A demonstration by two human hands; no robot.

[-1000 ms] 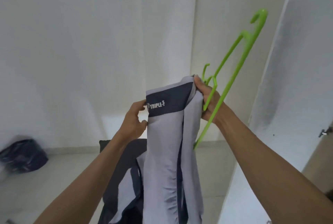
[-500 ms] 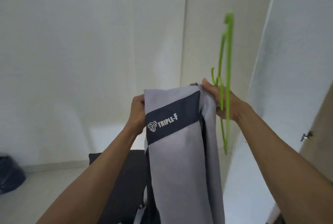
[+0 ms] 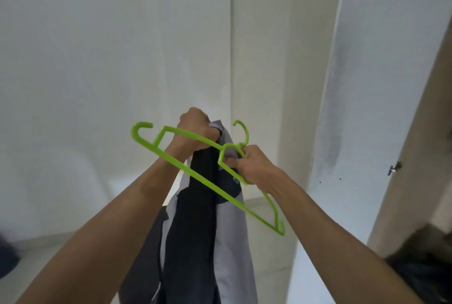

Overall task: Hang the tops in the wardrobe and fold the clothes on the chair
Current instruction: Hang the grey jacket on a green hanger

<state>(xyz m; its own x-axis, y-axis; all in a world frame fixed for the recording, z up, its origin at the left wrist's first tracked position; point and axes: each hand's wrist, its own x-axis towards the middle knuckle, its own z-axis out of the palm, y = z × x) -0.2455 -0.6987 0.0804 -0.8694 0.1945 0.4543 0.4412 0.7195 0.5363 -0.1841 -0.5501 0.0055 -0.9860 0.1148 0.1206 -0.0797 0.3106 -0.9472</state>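
Top and hanger held up before the wall.
My left hand (image 3: 195,130) clenched the top (image 3: 227,225); my right hand (image 3: 254,169) pinched the green hanger (image 3: 195,176), its bar crossing my left wrist.

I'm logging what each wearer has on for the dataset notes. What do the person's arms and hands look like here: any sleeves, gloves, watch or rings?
Both forearms are bare as far as the frame shows, with no sleeve edge in view. The left hand and right hand wear no gloves. No watch, band or ring is visible on either wrist or on the fingers that show.
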